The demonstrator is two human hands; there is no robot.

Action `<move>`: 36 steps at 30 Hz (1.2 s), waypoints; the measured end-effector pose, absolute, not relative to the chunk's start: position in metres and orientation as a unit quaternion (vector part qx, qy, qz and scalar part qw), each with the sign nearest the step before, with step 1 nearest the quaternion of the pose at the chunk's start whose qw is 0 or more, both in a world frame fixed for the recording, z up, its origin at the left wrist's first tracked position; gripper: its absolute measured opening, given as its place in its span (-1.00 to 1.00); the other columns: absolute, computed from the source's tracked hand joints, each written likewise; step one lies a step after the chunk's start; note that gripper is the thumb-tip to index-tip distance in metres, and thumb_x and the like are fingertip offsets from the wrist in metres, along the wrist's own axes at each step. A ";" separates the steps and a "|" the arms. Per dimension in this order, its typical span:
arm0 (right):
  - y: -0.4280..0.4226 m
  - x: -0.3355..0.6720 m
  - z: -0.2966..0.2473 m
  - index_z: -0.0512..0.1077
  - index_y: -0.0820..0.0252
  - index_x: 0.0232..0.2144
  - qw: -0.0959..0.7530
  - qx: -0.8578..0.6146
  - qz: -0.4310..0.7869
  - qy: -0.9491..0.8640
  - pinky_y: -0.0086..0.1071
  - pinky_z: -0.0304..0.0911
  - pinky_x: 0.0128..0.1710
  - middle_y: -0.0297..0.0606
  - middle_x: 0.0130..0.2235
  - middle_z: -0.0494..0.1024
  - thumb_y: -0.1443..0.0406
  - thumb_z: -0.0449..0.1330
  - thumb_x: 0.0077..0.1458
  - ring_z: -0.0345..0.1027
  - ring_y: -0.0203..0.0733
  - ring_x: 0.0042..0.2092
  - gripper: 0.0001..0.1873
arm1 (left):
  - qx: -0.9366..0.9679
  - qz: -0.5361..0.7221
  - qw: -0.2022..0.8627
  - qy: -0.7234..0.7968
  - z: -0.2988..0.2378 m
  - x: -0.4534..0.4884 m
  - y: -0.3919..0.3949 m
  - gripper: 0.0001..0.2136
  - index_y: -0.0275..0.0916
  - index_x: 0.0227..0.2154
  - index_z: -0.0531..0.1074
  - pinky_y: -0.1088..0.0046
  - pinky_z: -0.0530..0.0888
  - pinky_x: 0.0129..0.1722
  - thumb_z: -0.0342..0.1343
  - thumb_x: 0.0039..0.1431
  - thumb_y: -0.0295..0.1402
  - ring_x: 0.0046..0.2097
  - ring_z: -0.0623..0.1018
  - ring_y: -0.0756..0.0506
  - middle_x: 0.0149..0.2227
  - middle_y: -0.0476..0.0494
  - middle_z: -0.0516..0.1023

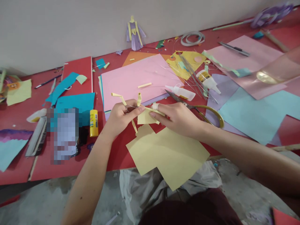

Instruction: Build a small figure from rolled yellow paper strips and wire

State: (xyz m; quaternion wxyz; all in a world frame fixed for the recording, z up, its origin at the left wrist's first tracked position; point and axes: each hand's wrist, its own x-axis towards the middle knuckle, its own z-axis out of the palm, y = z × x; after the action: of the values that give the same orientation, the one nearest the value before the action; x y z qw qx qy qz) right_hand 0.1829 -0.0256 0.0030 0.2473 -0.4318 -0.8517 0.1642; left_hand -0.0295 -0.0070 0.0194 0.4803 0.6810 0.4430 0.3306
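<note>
Red worktop (112, 162) runs along a pale wall (58, 28), strewn with coloured paper, scraps and thin wires. At its near edge, the left hand (119, 120) has its grip closed on wired yellow paper tubes (139, 98), which stick out above and below the fingers. Just beside it, the right hand (177, 117) pinches a small yellow piece (144, 117) of paper between thumb and fingers, the left thumb close to its other end. Below both hands lies a notched yellow sheet (168, 153), overhanging the edge. Scissors (206, 107) with yellow handles lie partly behind the right hand, near a clear glue bottle (184, 92). Pink paper (131, 81) spreads beyond the hands; a yellow glue stick (94, 123) stands left of them. Against the wall leans a purple-and-yellow paper figure (135, 37).
</note>
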 end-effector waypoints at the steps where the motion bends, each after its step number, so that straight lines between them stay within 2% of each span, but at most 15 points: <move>1: -0.025 0.183 0.003 0.21 0.17 -0.53 0.247 -0.432 0.164 -0.852 -0.41 -0.19 -0.50 -0.44 -0.60 0.17 0.18 0.00 0.30 -0.02 -0.37 -0.57 -0.64 | 0.683 0.330 0.478 0.442 0.019 -0.029 -0.007 -0.77 -0.25 -0.50 0.41 0.52 0.27 -0.48 0.20 0.14 -0.22 -0.45 0.33 0.01 -0.53 0.01 0.30; 9: -0.025 0.183 0.001 0.17 0.16 -0.55 0.254 -0.431 0.163 -0.850 -0.41 -0.20 -0.51 -0.46 -0.61 0.12 0.18 0.02 0.30 -0.05 -0.38 -0.57 -0.63 | 0.696 0.327 0.465 0.439 0.019 -0.029 -0.007 -0.77 -0.25 -0.51 0.40 0.52 0.26 -0.47 0.19 0.16 -0.23 -0.44 0.32 0.02 -0.52 0.00 0.30; 16: -0.026 0.183 0.004 0.21 0.17 -0.53 0.245 -0.428 0.172 -0.853 -0.42 -0.18 -0.52 -0.45 -0.61 0.15 0.18 0.01 0.30 -0.02 -0.38 -0.58 -0.64 | 0.708 0.314 0.449 0.446 0.021 -0.027 -0.008 -0.75 -0.24 -0.49 0.41 0.51 0.21 -0.50 0.17 0.17 -0.18 -0.47 0.29 0.02 -0.54 0.01 0.28; 24: -0.026 0.183 0.003 0.24 0.18 -0.50 0.236 -0.408 0.171 -0.865 -0.41 -0.15 -0.51 -0.43 -0.60 0.20 0.23 0.01 0.30 0.07 -0.37 -0.56 -0.69 | 0.752 0.270 0.419 0.432 0.023 -0.022 -0.012 -0.74 -0.24 -0.47 0.41 0.54 0.32 -0.38 0.13 0.22 -0.17 -0.39 0.41 0.00 -0.48 0.01 0.43; 36: -0.025 0.183 0.003 0.20 0.17 -0.53 0.218 -0.410 0.175 -0.868 -0.39 -0.14 -0.50 -0.42 -0.60 0.22 0.22 -0.03 0.32 0.08 -0.35 -0.57 -0.64 | 0.771 0.259 0.403 0.420 0.024 -0.023 -0.012 -0.77 -0.24 -0.46 0.43 0.55 0.29 -0.39 0.07 0.27 -0.25 -0.43 0.40 0.04 -0.48 0.04 0.45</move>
State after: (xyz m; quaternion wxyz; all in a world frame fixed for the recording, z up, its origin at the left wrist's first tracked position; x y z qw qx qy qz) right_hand 0.1826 -0.0254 0.0033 0.2178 -0.4101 -0.8683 0.1747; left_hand -0.0226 -0.0122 0.0242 0.4031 0.7709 0.4199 0.2588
